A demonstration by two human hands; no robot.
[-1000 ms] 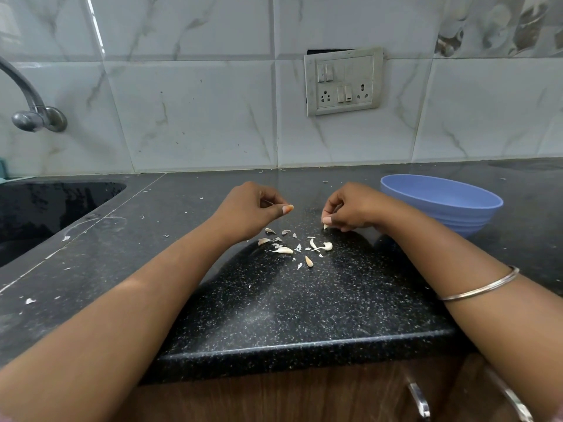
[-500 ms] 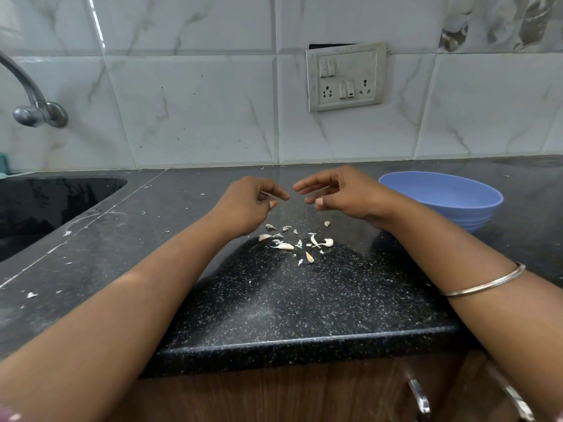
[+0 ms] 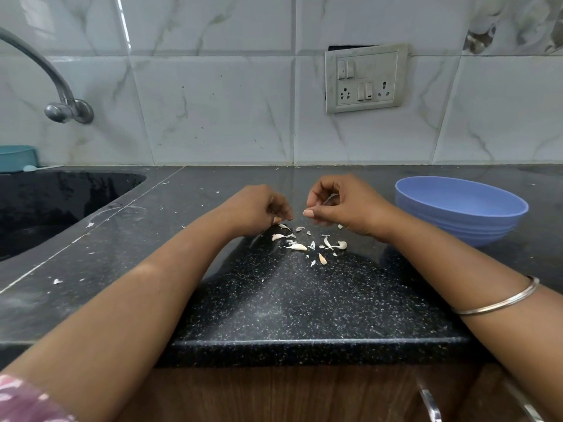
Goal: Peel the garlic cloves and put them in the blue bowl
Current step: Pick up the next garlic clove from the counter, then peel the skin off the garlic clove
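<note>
- Head view: your left hand point(image 3: 256, 210) hovers just above the black speckled bench point(image 3: 304, 300), fingers curled down, pinching something small at the fingertips; it is too small to tell whether it is a clove or a skin.
- Your right hand point(image 3: 347, 205) sits just beside the left, fingers curled and thumb out toward it; whether it holds anything, you cannot tell.
- The garlic cloves and skins point(image 3: 304, 243) lie scattered on the bench directly below and between your hands; peeled and unpeeled pieces cannot be told apart.
- The blue bowl point(image 3: 460, 208) stands on the bench just right of your right hand; its inside is hidden by the near wall.
- A bangle point(image 3: 499, 303) circles your right forearm.
- A sink point(image 3: 45, 205) lies at the far left under a tap point(image 3: 61, 102); a switch plate point(image 3: 365, 77) sits on the tiled wall.
</note>
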